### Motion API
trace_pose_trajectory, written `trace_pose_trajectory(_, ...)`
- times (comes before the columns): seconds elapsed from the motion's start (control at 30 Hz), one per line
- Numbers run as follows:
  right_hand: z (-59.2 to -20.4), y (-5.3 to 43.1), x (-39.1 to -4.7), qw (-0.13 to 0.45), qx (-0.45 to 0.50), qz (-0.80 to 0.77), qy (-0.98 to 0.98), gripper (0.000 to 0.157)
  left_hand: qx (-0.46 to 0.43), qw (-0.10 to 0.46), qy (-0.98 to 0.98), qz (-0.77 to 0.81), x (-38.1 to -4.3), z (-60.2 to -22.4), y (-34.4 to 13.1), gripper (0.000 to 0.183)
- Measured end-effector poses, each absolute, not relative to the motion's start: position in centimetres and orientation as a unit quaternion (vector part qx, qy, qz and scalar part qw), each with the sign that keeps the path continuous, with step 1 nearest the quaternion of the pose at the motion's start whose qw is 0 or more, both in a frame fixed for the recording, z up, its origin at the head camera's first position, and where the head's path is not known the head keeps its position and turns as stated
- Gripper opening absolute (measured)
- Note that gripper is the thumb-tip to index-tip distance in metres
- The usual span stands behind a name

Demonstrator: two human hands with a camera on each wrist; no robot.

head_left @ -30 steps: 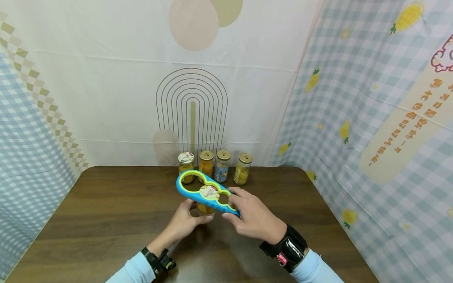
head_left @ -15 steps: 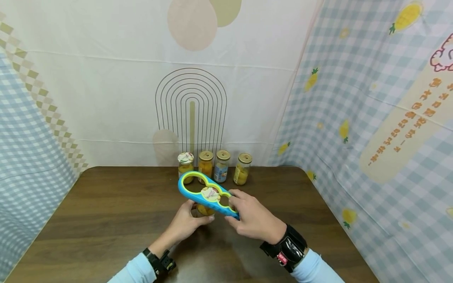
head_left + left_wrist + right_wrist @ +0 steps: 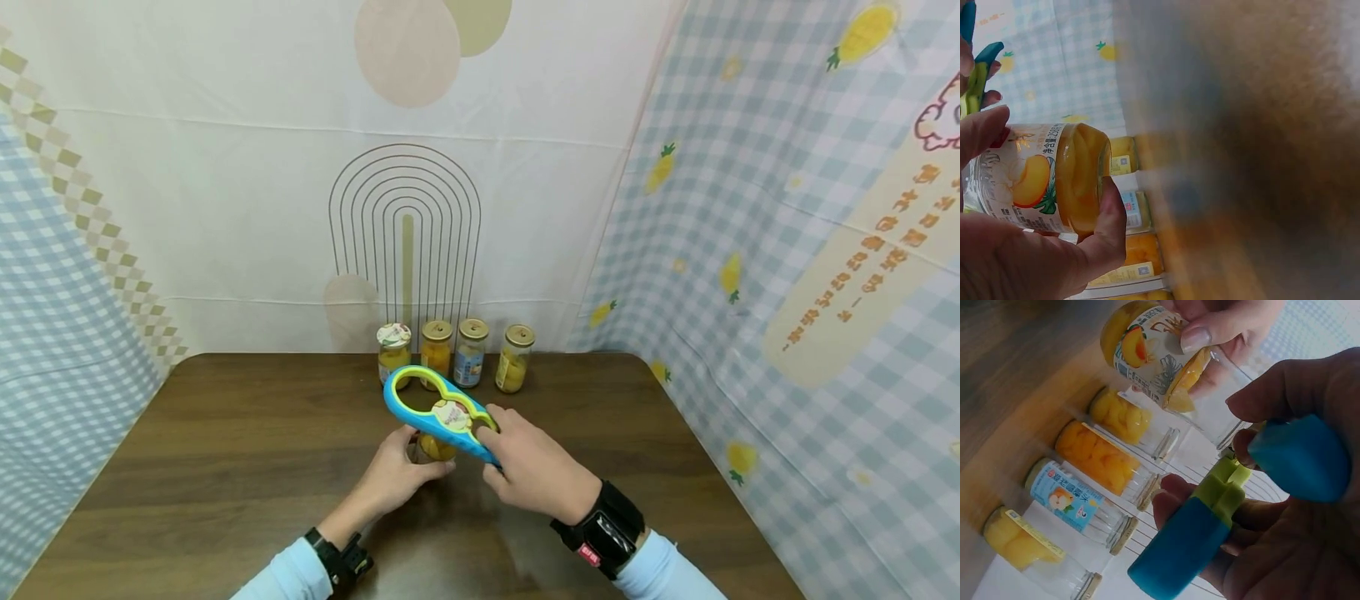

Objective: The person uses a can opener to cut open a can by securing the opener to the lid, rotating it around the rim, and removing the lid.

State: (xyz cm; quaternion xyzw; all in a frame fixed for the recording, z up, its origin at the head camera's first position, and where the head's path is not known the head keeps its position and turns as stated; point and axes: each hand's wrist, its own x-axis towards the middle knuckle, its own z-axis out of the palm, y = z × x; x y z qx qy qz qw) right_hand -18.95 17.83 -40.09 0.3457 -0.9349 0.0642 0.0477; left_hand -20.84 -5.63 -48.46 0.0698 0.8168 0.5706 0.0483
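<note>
My left hand (image 3: 397,471) grips a glass jar of peaches (image 3: 435,448) by its lower part, over the table. In the left wrist view the jar's label (image 3: 1032,181) shows a peach, with thumb and fingers wrapped round the glass. A blue and lime-green jar opener (image 3: 405,411) with several round openings lies across the jar's top. The white patterned lid (image 3: 452,414) shows through one middle opening. My right hand (image 3: 536,475) holds the opener's near right end, fingers curled round its two arms (image 3: 1179,550).
Behind the hands, a row of jars stands at the table's back edge: one with a white patterned lid (image 3: 393,354), then gold-lidded ones, among them a blue-labelled jar (image 3: 470,358) and a yellow fruit jar (image 3: 514,362). A white curtain (image 3: 247,225) hangs behind the brown table (image 3: 247,467).
The opener has turned slightly round the lid: its far end has shifted right, and its held end has come down and left with the right hand. The left hand has hardly moved.
</note>
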Motion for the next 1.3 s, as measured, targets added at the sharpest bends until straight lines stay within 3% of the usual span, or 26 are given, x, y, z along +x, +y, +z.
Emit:
trace_pose_trajectory(0.5,-40.9,17.5,-19.2,0.088,0.361,0.026,-0.928,0.016,0.07,0.049,0.811,0.579,-20.8,-49.3,-5.9,0.063)
trace_pose_trajectory(0.83,-40.8,18.2,-20.0,0.125,0.39,0.028,-0.912,0.016,0.121,0.084,0.789,0.596,-21.1,-49.2,-7.0,0.064)
trace_pose_trajectory(1.3,-40.7,18.8,-20.4,0.101,0.406,0.057,-0.906,0.016,0.168,0.116,0.774,0.6,-21.2,-49.2,-7.9,0.07)
